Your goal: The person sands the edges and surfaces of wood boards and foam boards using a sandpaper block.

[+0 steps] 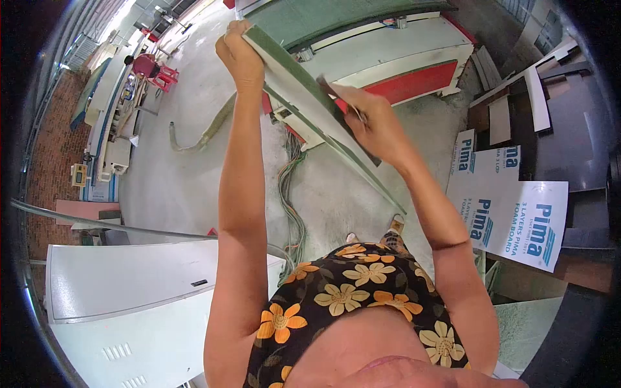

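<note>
My left hand (240, 57) is closed round the upper end of a long, narrow panel (288, 72) with a pale face and green edges. The panel slants down to the right, its lower end near the floor by my feet. Against its right side, my right hand (375, 126) grips a thin dark brown sheet (369, 154) that looks like sandpaper. The sheet lies along the panel's edge, with one corner sticking up past my fingers. My right fingertips are partly hidden behind the sheet and slightly blurred.
A large machine with a green top and red panel (414, 83) stands ahead. Cables (291, 187) run along the floor, near a flexible hose (204, 139). Foam boards (517, 207) and dark sheets are stacked right; a white metal cabinet (129, 278) stands left. A person (145, 66) is far left.
</note>
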Action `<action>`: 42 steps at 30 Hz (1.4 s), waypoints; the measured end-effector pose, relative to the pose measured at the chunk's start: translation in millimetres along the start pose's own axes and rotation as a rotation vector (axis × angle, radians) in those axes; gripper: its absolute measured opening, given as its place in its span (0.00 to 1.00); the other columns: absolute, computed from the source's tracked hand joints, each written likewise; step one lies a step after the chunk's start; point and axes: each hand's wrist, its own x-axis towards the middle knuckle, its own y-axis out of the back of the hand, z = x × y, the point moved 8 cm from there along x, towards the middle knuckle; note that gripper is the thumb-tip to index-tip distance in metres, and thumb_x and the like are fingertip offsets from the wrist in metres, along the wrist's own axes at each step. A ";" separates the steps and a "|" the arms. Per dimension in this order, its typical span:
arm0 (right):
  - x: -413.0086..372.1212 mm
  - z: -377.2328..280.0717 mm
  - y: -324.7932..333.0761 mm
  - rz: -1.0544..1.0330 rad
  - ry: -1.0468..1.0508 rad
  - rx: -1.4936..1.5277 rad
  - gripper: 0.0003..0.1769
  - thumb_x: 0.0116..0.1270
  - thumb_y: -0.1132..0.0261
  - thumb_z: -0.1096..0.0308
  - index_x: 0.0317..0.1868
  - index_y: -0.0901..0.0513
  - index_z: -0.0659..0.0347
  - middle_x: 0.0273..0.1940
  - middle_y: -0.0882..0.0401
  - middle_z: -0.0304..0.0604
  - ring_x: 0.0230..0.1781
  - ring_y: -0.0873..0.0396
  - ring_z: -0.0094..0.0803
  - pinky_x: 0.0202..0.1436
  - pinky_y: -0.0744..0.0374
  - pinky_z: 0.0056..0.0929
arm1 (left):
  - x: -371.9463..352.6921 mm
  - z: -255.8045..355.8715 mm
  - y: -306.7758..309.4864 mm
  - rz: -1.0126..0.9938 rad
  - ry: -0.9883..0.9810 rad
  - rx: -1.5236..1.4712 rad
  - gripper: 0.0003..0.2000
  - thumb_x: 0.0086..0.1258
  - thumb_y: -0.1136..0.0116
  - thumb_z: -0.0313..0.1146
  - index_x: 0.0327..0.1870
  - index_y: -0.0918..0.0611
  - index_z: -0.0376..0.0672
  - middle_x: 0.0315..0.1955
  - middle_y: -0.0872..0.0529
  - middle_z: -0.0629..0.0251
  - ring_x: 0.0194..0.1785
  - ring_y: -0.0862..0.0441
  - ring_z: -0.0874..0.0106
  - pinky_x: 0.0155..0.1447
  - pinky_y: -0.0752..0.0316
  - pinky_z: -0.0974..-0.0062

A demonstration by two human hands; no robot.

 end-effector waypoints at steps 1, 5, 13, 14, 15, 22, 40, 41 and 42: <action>-5.8 0.4 2.8 0.025 0.034 0.023 0.28 0.53 0.48 0.85 0.58 0.26 0.64 0.44 0.19 0.51 0.45 0.23 0.29 0.51 0.27 0.27 | 2.2 -6.8 0.0 -0.066 0.007 -0.050 0.22 0.68 0.59 0.42 0.19 0.25 0.33 0.15 0.26 0.67 0.22 0.33 0.75 0.29 0.39 0.72; -14.5 12.0 19.3 0.025 -0.112 0.166 0.23 0.59 0.49 0.82 0.57 0.25 0.65 0.47 0.19 0.46 0.46 0.22 0.29 0.51 0.28 0.25 | -7.7 14.7 -15.1 -0.169 -0.082 0.068 0.23 0.68 0.61 0.41 0.20 0.24 0.31 0.17 0.24 0.64 0.23 0.32 0.73 0.31 0.36 0.72; -86.4 94.8 112.2 0.538 -0.347 0.126 0.16 0.60 0.41 0.71 0.47 0.20 0.70 0.37 0.19 0.39 0.36 0.24 0.22 0.42 0.26 0.21 | -13.0 27.3 -36.0 -0.109 -0.076 0.038 0.26 0.73 0.66 0.44 0.14 0.30 0.38 0.16 0.25 0.60 0.26 0.28 0.69 0.32 0.37 0.70; -122.0 132.5 117.8 0.623 -0.493 0.206 0.16 0.60 0.40 0.70 0.46 0.20 0.70 0.38 0.18 0.41 0.37 0.23 0.24 0.42 0.24 0.23 | -12.6 20.7 -32.8 -0.054 -0.024 -0.031 0.30 0.75 0.65 0.49 0.13 0.30 0.38 0.17 0.23 0.57 0.29 0.25 0.65 0.35 0.37 0.67; -163.9 172.1 116.5 0.710 -0.640 0.287 0.16 0.59 0.39 0.68 0.45 0.20 0.71 0.38 0.18 0.43 0.37 0.21 0.26 0.41 0.23 0.25 | -8.6 17.9 -28.7 -0.060 -0.072 0.039 0.26 0.73 0.65 0.44 0.15 0.29 0.37 0.17 0.24 0.60 0.26 0.26 0.68 0.33 0.36 0.69; -358.2 297.6 -24.2 0.757 -1.413 0.894 0.22 0.59 0.37 0.63 0.53 0.28 0.56 0.46 0.23 0.44 0.44 0.21 0.37 0.42 0.19 0.41 | 1.0 18.6 -2.8 0.052 -0.084 0.406 0.16 0.68 0.60 0.36 0.23 0.25 0.36 0.22 0.21 0.65 0.25 0.26 0.72 0.32 0.32 0.74; -273.1 262.0 -83.5 0.636 -0.765 -0.012 0.16 0.63 0.40 0.63 0.39 0.20 0.70 0.28 0.19 0.53 0.29 0.22 0.41 0.36 0.25 0.34 | -30.5 53.8 24.9 0.168 0.140 0.291 0.21 0.69 0.62 0.43 0.32 0.24 0.30 0.31 0.22 0.51 0.32 0.28 0.65 0.41 0.31 0.69; -270.9 258.6 -78.5 0.593 -0.779 -0.006 0.15 0.63 0.40 0.63 0.40 0.20 0.70 0.29 0.19 0.52 0.29 0.22 0.39 0.37 0.25 0.33 | -29.0 52.2 24.8 0.167 0.139 0.290 0.22 0.70 0.63 0.43 0.32 0.25 0.29 0.29 0.23 0.52 0.31 0.28 0.65 0.40 0.31 0.68; -265.5 252.0 -71.8 0.549 -0.793 0.002 0.15 0.64 0.40 0.64 0.41 0.20 0.70 0.30 0.19 0.51 0.29 0.21 0.38 0.37 0.25 0.31 | -27.2 49.7 24.8 0.167 0.138 0.290 0.22 0.70 0.63 0.43 0.31 0.25 0.29 0.28 0.23 0.54 0.30 0.28 0.65 0.40 0.31 0.68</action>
